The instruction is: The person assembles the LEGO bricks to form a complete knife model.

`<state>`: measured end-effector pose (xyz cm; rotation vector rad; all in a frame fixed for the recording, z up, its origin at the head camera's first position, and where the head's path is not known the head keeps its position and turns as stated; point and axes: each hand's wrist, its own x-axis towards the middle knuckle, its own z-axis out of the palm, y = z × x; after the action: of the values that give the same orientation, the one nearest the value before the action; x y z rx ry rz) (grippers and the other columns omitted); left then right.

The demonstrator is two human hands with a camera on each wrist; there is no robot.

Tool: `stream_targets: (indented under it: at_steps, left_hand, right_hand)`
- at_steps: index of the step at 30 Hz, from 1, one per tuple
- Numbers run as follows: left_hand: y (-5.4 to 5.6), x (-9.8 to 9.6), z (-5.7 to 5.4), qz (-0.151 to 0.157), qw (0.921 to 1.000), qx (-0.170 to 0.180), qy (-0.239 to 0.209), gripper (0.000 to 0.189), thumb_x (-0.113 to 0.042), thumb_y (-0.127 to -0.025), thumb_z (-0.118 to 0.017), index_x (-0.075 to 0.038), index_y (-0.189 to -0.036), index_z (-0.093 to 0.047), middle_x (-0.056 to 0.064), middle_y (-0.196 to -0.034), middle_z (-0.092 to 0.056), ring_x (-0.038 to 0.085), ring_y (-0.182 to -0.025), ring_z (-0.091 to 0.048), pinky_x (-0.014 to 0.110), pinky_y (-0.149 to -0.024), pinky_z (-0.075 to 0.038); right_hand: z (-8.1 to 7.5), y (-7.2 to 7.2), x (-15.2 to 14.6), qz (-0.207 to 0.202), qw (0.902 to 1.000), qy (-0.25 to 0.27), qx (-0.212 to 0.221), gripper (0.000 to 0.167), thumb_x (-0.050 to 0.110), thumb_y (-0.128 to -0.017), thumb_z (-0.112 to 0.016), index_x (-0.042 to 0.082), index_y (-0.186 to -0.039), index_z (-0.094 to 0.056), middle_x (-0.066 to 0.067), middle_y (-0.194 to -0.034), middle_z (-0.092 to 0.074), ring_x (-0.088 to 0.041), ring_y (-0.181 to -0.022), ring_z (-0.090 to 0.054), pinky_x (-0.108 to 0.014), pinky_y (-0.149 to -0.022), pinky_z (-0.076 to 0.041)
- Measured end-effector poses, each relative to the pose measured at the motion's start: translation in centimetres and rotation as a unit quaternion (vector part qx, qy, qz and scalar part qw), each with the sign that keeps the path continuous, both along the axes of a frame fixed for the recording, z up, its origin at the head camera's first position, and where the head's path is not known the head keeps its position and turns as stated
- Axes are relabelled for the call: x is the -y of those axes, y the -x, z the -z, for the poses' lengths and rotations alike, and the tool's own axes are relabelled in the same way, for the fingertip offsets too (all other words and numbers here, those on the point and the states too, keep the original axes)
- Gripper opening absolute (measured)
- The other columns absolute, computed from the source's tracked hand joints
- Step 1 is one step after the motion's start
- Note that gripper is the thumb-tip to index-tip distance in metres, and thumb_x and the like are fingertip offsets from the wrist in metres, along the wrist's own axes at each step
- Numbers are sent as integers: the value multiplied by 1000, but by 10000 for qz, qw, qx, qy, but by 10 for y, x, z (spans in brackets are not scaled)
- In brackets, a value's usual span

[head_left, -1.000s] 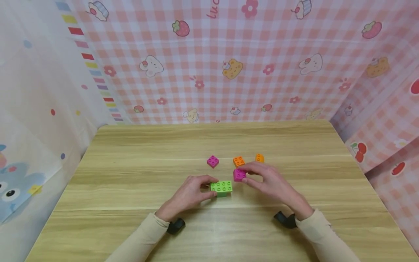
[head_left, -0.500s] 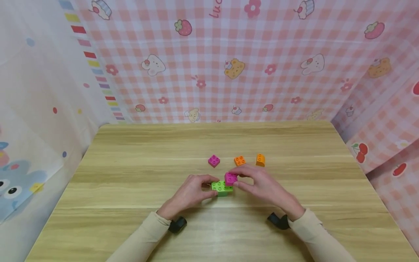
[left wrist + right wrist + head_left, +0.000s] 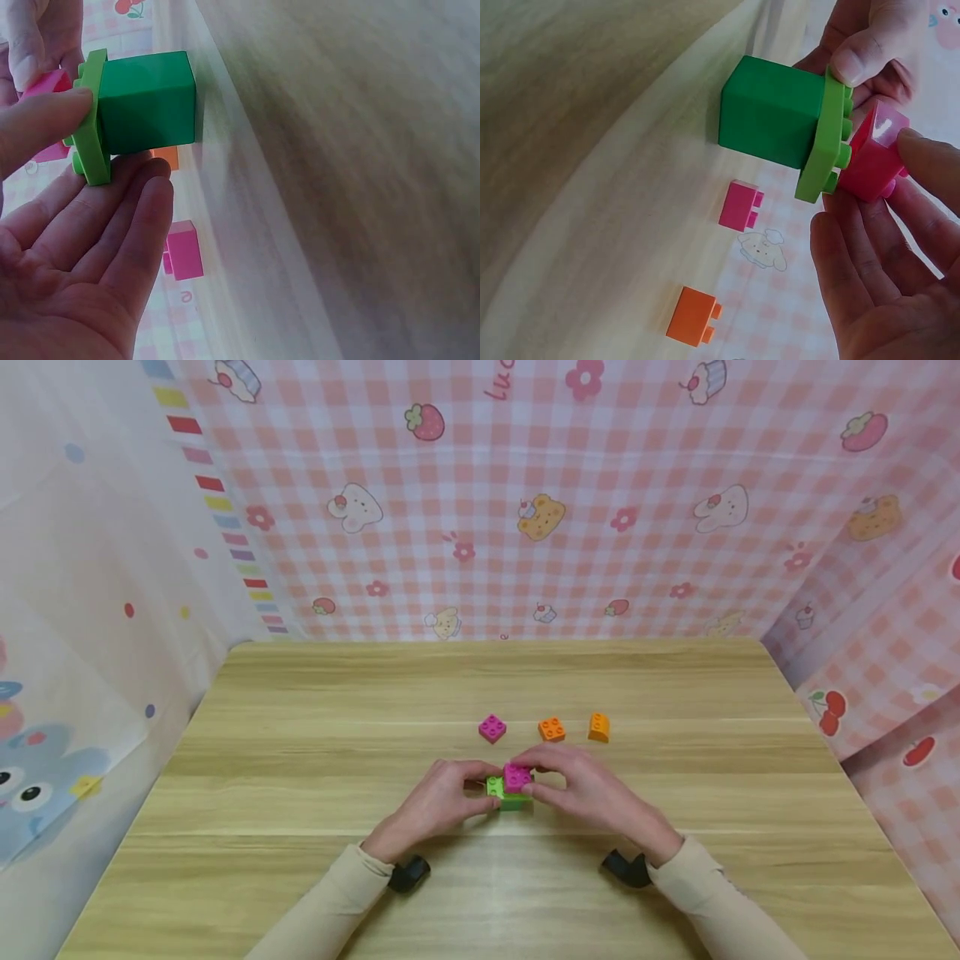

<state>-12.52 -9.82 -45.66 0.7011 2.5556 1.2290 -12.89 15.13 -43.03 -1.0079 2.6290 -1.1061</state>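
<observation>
My left hand pinches a light green building brick plate between thumb and fingers. Under that plate is a dark green brick, standing on the table. In my right hand, thumb and fingers pinch a pink brick over the right and middle part of the green plate. Seen in the right wrist view, the pink brick tilts a little against the plate's studs, a gap showing along one edge. Some studs at the plate's left end stay uncovered.
Behind the hands on the wooden table lie a second pink brick, an orange brick and a rounded orange brick. A pink checked curtain hangs beyond the far edge.
The right hand has carried the pink brick leftward, from beside the green plate to over its studs. The left hand keeps its grip in nearly the same place.
</observation>
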Motion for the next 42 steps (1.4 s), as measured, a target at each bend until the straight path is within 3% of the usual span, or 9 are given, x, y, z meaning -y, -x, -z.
stream_targets:
  at_steps: [8,14,21,28,31,37,39,42]
  left_hand:
    - [0,0,1,-72,10000,57,-25,37,-15,-90,-81,-4,-124,-72,9,-117,-75,19,-102,-72,36,-92,-59]
    - [0,2,2,-88,9997,174,-129,38,-14,-91,-81,-3,-126,-70,10,-118,-75,20,-104,-73,36,-93,-59]
    - [0,3,1,-118,9995,244,-160,39,-12,-90,-81,-2,-126,-69,11,-118,-75,20,-104,-73,37,-92,-60]
    - [-1,2,3,-45,9994,310,-156,38,-11,-90,-81,-2,-125,-69,13,-120,-74,22,-104,-73,33,-90,-60]
    - [-1,2,3,-33,9995,291,-144,37,-11,-90,-81,-2,-124,-70,12,-119,-74,22,-104,-73,33,-90,-60]
    - [-1,2,1,12,9998,180,-49,35,-12,-89,-80,-4,-121,-71,8,-115,-75,20,-103,-72,35,-92,-59]
    - [-1,3,0,13,9998,220,-20,35,-12,-89,-79,-4,-122,-70,8,-116,-75,21,-105,-71,37,-94,-59]
    - [-1,4,-2,21,9995,298,79,39,-16,-89,-81,-5,-124,-68,8,-119,-74,23,-109,-70,41,-97,-58]
  right_hand:
    - [8,2,5,-94,9999,-57,-102,33,17,-97,-76,17,-129,-71,3,-129,-69,-17,-115,-65,-42,-100,-55]
    - [10,3,7,-226,9988,-142,-402,31,17,-96,-77,14,-126,-73,2,-126,-70,-18,-117,-65,-42,-100,-55]
    - [10,5,11,-505,9951,-190,-823,28,18,-95,-77,11,-122,-75,3,-119,-71,-13,-107,-67,-34,-93,-59]
    - [13,4,10,-465,9951,-239,-843,29,16,-93,-80,11,-121,-75,3,-114,-71,-11,-99,-68,-31,-88,-59]
    - [13,4,10,-366,9961,-325,-730,32,20,-93,-79,11,-123,-75,2,-116,-72,-12,-101,-68,-32,-89,-59]
    - [5,14,-2,41,9982,-109,586,53,37,-95,-76,10,-140,-64,-2,-131,-70,-21,-118,-66,-45,-101,-56]
    - [3,21,-7,143,9980,24,620,53,37,-97,-74,9,-141,-64,-4,-133,-69,-26,-121,-65,-50,-103,-54]
    - [1,35,-11,251,9995,-25,196,46,35,-100,-71,9,-137,-66,-6,-135,-68,-30,-124,-63,-53,-104,-52]
